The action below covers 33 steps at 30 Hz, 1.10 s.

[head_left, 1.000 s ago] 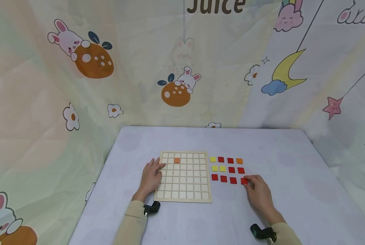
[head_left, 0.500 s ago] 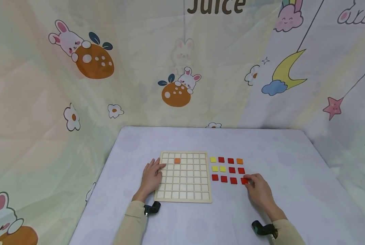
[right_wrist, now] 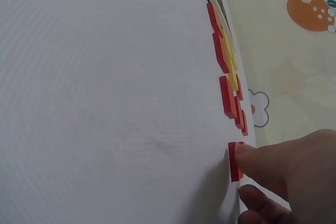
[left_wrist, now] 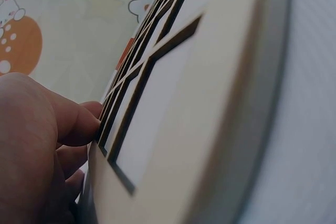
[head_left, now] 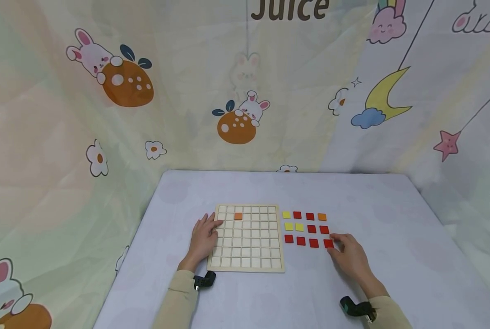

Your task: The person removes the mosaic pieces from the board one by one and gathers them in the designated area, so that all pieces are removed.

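Observation:
A square wooden grid board lies on the table, with one orange tile in a cell near its far side. My left hand rests on the board's left edge, fingers reaching over the frame. In the left wrist view, a fingertip of the left hand touches the rim beside the cells. To the right of the board, my right hand has thumb and forefinger at the near and far edges of a red tile, the row's last. The right wrist view shows the thumb against this tile.
Rows of loose tiles stand right of the board: yellow tiles, several red tiles and an orange tile. A patterned cloth hangs behind the white table. A black wrist camera sits on the right sleeve.
My right hand has shifted slightly right, and more of the red tile shows between its fingertips. The tile stays in about the same spot. My left hand keeps its place on the board.

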Available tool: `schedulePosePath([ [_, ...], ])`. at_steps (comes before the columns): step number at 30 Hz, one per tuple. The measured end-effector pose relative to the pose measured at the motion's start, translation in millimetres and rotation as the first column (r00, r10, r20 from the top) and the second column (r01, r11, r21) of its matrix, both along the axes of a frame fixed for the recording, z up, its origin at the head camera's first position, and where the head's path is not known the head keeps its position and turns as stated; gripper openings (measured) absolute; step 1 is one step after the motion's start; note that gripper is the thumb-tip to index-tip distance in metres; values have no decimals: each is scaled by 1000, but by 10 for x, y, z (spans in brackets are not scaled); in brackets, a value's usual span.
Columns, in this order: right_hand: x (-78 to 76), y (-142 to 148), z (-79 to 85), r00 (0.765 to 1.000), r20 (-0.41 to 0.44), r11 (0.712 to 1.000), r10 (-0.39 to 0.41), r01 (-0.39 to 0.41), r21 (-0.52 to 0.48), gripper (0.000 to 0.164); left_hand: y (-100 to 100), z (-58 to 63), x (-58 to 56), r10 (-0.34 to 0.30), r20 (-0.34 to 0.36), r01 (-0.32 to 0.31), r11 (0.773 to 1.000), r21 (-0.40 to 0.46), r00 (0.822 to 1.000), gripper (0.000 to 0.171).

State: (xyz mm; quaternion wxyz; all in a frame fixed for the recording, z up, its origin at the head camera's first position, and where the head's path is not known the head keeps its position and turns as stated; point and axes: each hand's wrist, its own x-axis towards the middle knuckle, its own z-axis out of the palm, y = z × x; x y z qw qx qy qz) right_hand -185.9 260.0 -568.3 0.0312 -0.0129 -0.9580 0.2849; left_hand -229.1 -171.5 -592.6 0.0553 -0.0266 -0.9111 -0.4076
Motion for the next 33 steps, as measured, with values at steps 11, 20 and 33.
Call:
schedulePosePath([
  [11,-58,-94,40,996,-79,997,-47,43,-59,33,0,-1,7,-2,-6,2,1000,3,1000,37],
  [20,-154,-397,112,993,-115,997,-36,27,-78,29,7,33,27,-14,9,13,999,29,1000,37],
  [33,-389,-874,174,995,-98,987,1,-16,-157,29,-6,8,17,-17,18,17,1000,18,1000,34],
])
